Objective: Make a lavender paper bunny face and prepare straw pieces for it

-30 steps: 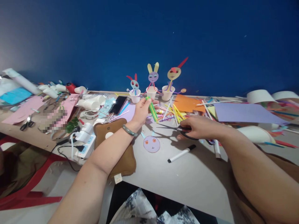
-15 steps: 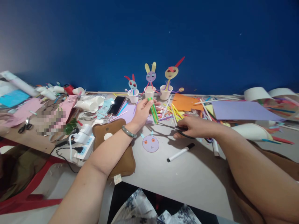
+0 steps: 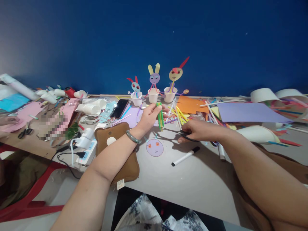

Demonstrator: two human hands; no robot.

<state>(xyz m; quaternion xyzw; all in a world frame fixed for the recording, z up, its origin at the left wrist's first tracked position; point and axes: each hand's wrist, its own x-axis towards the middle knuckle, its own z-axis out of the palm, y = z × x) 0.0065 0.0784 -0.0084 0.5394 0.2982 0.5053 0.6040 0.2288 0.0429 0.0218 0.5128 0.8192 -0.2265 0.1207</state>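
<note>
My left hand (image 3: 151, 116) pinches a small bunch of green and yellow pipe cleaners (image 3: 159, 118), held nearly upright above the table. In my right hand (image 3: 197, 129) is a pair of black-handled scissors (image 3: 174, 130), fingers in the loops. Its blades point left, their tips at the lower ends of the pipe cleaners; whether they touch, I cannot tell. Just below lies a round purple paper face (image 3: 155, 148) with orange eyes and light-blue strips on top. A white marker with a black cap (image 3: 185, 157) lies to its right.
Three paper-face figures stand in white paper cups (image 3: 153, 95) along the blue wall. Loose coloured sticks (image 3: 181, 115), orange paper (image 3: 191, 105) and purple paper (image 3: 252, 112) lie behind my hands. A brown cushion (image 3: 125, 163), power strip (image 3: 89, 152) and phone (image 3: 119, 108) are left; another person's hand (image 3: 9, 120) is far left.
My left hand and the pipe cleaners have shifted slightly right and down, and the bunch stands more upright. My right hand with the scissors has barely moved.
</note>
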